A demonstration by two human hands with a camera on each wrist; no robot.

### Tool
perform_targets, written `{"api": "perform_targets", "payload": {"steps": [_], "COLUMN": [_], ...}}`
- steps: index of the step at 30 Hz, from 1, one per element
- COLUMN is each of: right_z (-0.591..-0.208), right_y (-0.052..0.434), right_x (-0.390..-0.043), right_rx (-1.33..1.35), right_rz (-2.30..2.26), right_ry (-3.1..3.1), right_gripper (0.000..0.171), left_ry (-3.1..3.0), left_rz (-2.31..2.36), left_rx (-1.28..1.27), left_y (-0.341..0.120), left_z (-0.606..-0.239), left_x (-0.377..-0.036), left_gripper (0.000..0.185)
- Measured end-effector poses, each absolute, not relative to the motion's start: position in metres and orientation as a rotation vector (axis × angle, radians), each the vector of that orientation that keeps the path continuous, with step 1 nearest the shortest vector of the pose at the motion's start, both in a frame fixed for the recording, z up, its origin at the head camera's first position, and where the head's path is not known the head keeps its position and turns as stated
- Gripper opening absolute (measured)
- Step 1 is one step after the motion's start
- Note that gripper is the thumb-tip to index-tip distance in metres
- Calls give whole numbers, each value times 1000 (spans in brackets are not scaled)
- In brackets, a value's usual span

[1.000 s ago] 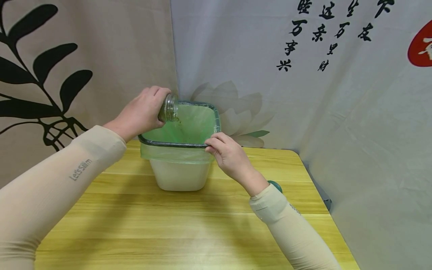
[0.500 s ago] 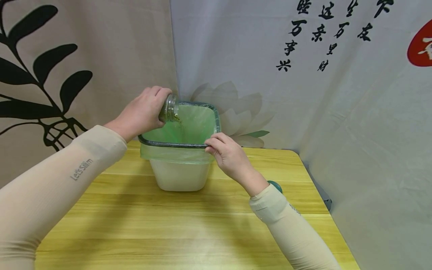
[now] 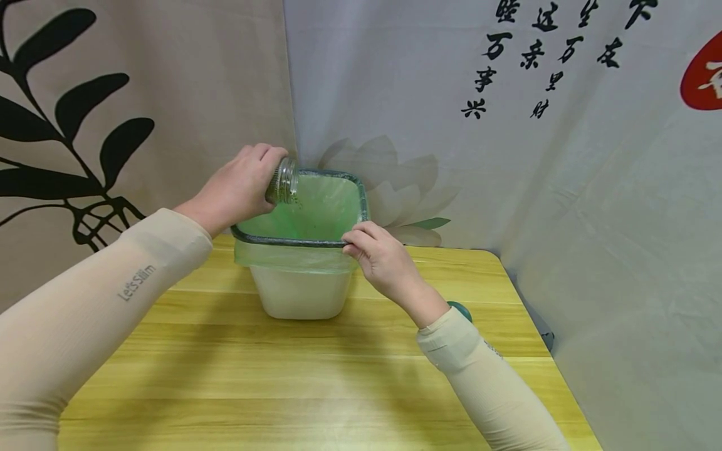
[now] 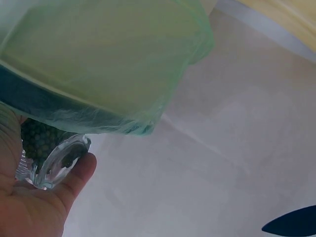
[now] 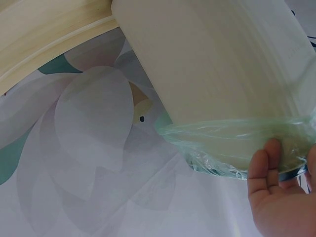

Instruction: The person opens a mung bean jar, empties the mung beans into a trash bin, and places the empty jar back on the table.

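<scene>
My left hand [image 3: 239,185] grips a small clear glass jar [image 3: 289,181] by its body, tipped with its mouth over a bin. Dark green round grains [image 4: 40,140] show inside the glass in the left wrist view, and a few fall from its mouth. The off-white bin [image 3: 301,293] stands upright, lined with a thin green plastic bag [image 3: 333,200] folded over its dark rim [image 3: 282,240]. At the near right corner, my right hand [image 3: 386,264] pinches the rim and bag between thumb and fingers. In the right wrist view, fingers [image 5: 259,170] lie against the outside of the bag.
Under the bin is a yellow wood-grain table [image 3: 316,382]. A green round object [image 3: 461,311] lies partly hidden behind the right sleeve. Behind stand cloth backdrops [image 3: 395,75] with printed leaves, a lotus and writing; the right one runs along the table's side edge.
Grains leave the jar throughout; the clump at its mouth half a second ago is now just a few falling grains. Both hands and the bin stay nearly still.
</scene>
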State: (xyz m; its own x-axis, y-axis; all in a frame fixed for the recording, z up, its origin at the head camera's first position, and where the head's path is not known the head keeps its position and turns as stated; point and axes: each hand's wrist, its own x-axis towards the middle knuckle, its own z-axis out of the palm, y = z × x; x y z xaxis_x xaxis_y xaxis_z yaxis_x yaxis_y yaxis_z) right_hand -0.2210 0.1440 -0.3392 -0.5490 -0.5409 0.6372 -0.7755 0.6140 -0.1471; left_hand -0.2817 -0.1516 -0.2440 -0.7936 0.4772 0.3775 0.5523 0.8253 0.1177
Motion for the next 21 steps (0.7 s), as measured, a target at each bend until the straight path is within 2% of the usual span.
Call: {"api": "perform_targets", "payload": {"steps": [21], "right_z": [-337], "right_y": [145], "right_x": [-221], "right_rx": [1046], "right_rz": [572], "right_ry": [-2300], "right_gripper": [19], "left_ry": [-2653], "left_rz": [-240], "left_rx": [-820], "left_y": [-150], "left_z": [-243], "left_x": [-281], "left_gripper": [79]}}
